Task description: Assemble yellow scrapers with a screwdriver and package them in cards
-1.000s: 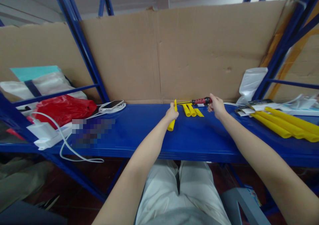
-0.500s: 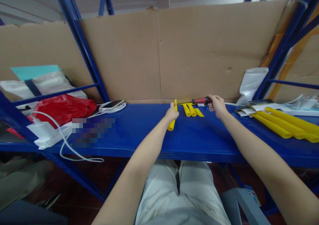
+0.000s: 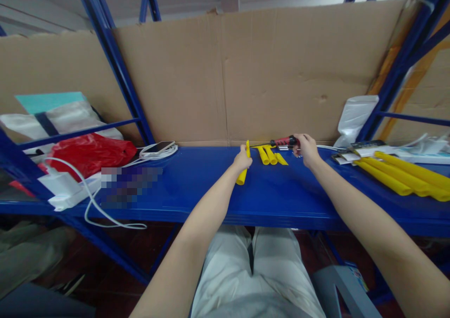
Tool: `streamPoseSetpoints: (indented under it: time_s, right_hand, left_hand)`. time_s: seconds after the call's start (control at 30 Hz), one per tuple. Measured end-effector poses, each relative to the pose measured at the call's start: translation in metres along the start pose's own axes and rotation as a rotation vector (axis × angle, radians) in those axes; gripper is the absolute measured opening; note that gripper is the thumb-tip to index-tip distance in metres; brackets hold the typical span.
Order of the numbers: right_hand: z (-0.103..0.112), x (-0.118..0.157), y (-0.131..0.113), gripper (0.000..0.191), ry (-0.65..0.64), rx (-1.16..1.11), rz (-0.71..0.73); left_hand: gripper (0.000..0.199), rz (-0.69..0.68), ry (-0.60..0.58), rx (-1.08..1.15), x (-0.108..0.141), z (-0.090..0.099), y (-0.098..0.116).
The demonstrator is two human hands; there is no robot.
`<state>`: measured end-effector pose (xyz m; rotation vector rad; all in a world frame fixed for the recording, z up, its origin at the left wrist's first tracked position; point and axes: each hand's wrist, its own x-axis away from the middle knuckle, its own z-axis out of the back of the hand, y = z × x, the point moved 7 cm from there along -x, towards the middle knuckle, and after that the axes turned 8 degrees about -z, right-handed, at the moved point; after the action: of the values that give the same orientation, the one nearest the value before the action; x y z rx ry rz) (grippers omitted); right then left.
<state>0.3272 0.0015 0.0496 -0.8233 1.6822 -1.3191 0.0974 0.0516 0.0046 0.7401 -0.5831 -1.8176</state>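
Observation:
My left hand (image 3: 243,158) is closed around a yellow tube (image 3: 241,177), whose lower end points toward me. In my right hand (image 3: 306,149) is a screwdriver with a red and black handle (image 3: 282,141). Its dark shaft points left, and the tip reaches the upper part of the held tube; whether it touches or enters is too small to tell. Short yellow pieces (image 3: 270,155) lie on the blue shelf (image 3: 197,186) between my hands, just under the shaft. Something small and shiny shows below my right fingers.
Several long yellow tubes (image 3: 404,175) lie at the right. A white pouch (image 3: 356,118) leans on the cardboard wall (image 3: 281,74). At the left are a phone (image 3: 159,148), white cables, a power strip (image 3: 72,196) and a red bag (image 3: 89,151).
The screwdriver handle and my right fingers have shifted very slightly. My left hand and the yellow tube look the same.

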Motion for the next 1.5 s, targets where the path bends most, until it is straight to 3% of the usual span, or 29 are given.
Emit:
streamPoseSetpoints:
  time_s: [0.2,0.43,0.63,0.83,1.07,1.27,1.5]
  right_hand:
    - [-0.0013,0.0015,0.0029,0.03,-0.047,-0.001,-0.026]
    - [-0.0016,0.0004,0.0036,0.02,-0.041,-0.027,-0.072]
    - [0.0006,-0.0011,-0.0001,0.035,-0.003,0.046,0.039]
    - [0.0021,0.0005,-0.0021,0.022,0.03,0.042,0.036]
    - [0.0039,-0.0038,0.0036,0.035,0.031,0.051,0.046]
    - [0.0015,-0.0014,0.002,0.019,0.023,0.014,-0.003]
    - [0.0023,-0.001,0.0013,0.034,0.02,0.074,0.047]
  left_hand:
    - [0.056,0.005,0.014,-0.021,-0.0021,0.0,-0.0029]
    - [0.056,0.007,0.006,-0.027,-0.0003,0.0008,-0.0012]
    - [0.056,0.007,0.007,-0.034,0.0011,0.0018,0.0001]
    - [0.056,-0.003,0.004,-0.036,0.0017,0.0017,0.0012]
    - [0.056,0.009,0.003,-0.03,0.0024,0.002,0.0016]
    - [0.054,0.007,0.002,-0.03,0.0043,0.0029,0.0041]
    - [0.054,0.02,0.01,-0.02,0.0051,0.0036,0.0039]
